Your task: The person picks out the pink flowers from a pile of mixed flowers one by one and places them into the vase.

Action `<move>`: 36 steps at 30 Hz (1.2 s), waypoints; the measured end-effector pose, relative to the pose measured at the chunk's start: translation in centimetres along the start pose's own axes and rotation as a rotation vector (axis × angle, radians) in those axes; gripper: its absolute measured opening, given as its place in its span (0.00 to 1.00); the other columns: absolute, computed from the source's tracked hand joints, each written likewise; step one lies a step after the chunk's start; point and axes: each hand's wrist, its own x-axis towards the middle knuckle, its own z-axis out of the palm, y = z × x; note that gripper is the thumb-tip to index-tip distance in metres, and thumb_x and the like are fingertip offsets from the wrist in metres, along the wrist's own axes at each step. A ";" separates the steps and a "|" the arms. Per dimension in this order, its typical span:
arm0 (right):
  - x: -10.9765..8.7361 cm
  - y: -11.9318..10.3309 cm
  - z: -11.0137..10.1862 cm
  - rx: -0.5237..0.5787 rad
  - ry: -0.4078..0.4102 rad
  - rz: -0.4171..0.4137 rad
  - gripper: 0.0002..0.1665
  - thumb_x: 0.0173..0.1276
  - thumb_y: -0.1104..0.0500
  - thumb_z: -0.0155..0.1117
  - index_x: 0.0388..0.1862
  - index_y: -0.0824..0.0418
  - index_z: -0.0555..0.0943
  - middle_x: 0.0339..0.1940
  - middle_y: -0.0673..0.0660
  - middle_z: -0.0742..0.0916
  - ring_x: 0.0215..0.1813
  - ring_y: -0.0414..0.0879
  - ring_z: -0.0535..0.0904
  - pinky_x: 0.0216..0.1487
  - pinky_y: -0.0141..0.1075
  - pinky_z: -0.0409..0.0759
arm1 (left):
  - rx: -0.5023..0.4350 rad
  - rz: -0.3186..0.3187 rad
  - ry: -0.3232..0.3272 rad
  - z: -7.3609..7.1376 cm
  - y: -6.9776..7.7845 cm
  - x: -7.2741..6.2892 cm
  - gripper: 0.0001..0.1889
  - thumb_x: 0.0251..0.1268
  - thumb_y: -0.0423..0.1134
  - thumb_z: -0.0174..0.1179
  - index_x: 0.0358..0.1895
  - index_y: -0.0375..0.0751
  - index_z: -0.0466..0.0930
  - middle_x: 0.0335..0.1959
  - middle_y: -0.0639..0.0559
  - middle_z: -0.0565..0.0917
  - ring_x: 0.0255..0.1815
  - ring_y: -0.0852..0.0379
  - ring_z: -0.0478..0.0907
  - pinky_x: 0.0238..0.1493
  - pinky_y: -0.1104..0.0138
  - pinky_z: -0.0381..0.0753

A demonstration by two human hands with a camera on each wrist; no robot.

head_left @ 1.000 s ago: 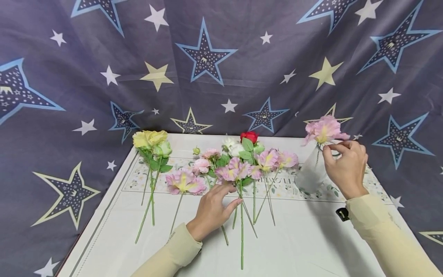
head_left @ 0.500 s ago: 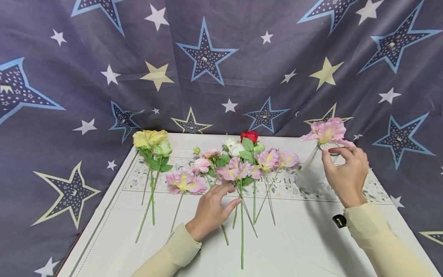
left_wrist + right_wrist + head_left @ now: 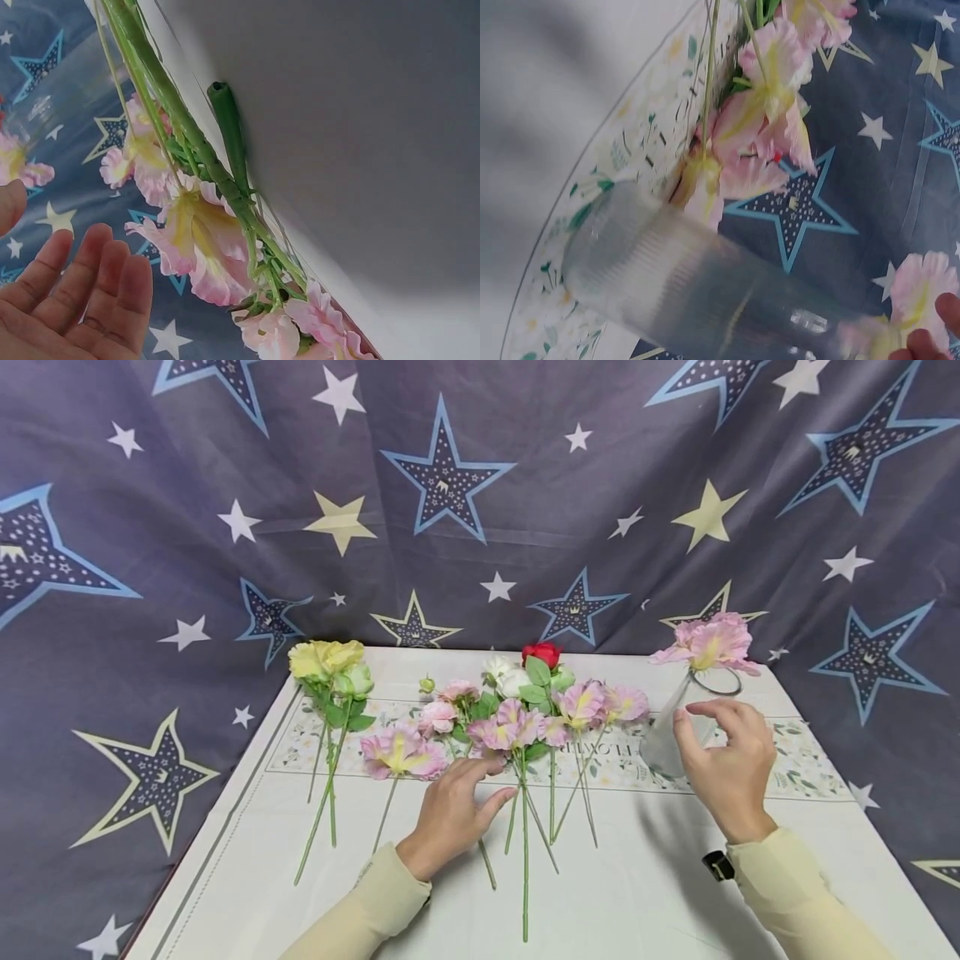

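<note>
A clear glass vase (image 3: 663, 745) stands on the right of the table with one pink artificial flower (image 3: 711, 643) in it, its bloom above the mouth. My right hand (image 3: 729, 764) is beside the vase, fingers loosely bent, thumb and forefinger apart, holding nothing. In the right wrist view the ribbed vase (image 3: 682, 274) lies across the picture, fingertips at the corner. My left hand (image 3: 453, 814) hovers by the loose flower stems, thumb and fingers apart. The left wrist view shows its spread fingers (image 3: 90, 285) clear of the pink and yellow blooms (image 3: 199, 240).
Several pink flowers (image 3: 510, 727), a red rose (image 3: 542, 654) and white blooms (image 3: 513, 682) lie mid-table. Yellow flowers (image 3: 325, 660) lie at the left. A printed floral strip (image 3: 810, 764) runs across the white table cover (image 3: 622, 893). Behind hangs a starry curtain (image 3: 480, 460).
My right hand has let go of the pink flower, now in the vase, and moved down and left toward me. The left hand has barely moved.
</note>
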 end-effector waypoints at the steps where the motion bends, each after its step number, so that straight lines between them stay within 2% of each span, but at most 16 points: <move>1: -0.2 -0.1 0.0 -0.001 -0.014 -0.003 0.07 0.55 0.65 0.75 0.32 0.68 0.89 0.36 0.66 0.88 0.45 0.64 0.81 0.47 0.33 0.62 | 0.000 0.003 0.003 0.0 0.0 0.0 0.19 0.63 0.48 0.73 0.53 0.44 0.86 0.50 0.51 0.88 0.53 0.51 0.84 0.49 0.55 0.85; 8: -1.9 -0.4 0.0 -0.026 -0.143 -0.007 0.12 0.60 0.59 0.74 0.40 0.66 0.89 0.41 0.63 0.90 0.46 0.62 0.83 0.42 0.47 0.65 | 0.014 -0.017 0.002 -0.4 -0.2 -0.1 0.18 0.64 0.48 0.73 0.53 0.45 0.86 0.49 0.51 0.88 0.50 0.52 0.84 0.46 0.57 0.86; 17: -4.1 -0.6 0.0 -0.050 -0.313 0.037 0.21 0.60 0.55 0.77 0.49 0.65 0.87 0.51 0.66 0.89 0.53 0.65 0.82 0.50 0.54 0.68 | 0.039 -0.038 -0.014 -0.8 -0.3 -0.2 0.17 0.64 0.47 0.73 0.52 0.44 0.86 0.48 0.51 0.88 0.50 0.52 0.84 0.49 0.56 0.85; 24: -5.2 -0.7 -0.1 -0.059 -0.353 0.006 0.25 0.57 0.54 0.79 0.52 0.64 0.86 0.53 0.65 0.88 0.54 0.65 0.82 0.48 0.54 0.69 | 0.058 -0.049 -0.022 -1.0 -0.5 -0.3 0.17 0.64 0.47 0.73 0.51 0.44 0.86 0.48 0.50 0.88 0.51 0.51 0.84 0.51 0.56 0.84; 30: -6.1 -0.7 -0.4 -0.079 -0.408 0.024 0.31 0.57 0.53 0.79 0.57 0.66 0.84 0.60 0.66 0.85 0.60 0.68 0.79 0.57 0.62 0.67 | 0.094 -0.061 -0.038 -1.4 -0.5 -0.4 0.16 0.63 0.48 0.73 0.49 0.46 0.86 0.48 0.52 0.88 0.50 0.51 0.84 0.47 0.56 0.85; 36: -6.8 -0.8 -0.5 -0.108 -0.446 0.032 0.34 0.56 0.51 0.80 0.58 0.66 0.83 0.63 0.68 0.83 0.62 0.69 0.76 0.57 0.63 0.66 | 0.125 -0.085 -0.038 -2.2 -0.7 -0.6 0.15 0.62 0.48 0.74 0.48 0.46 0.87 0.47 0.52 0.88 0.49 0.52 0.84 0.44 0.57 0.86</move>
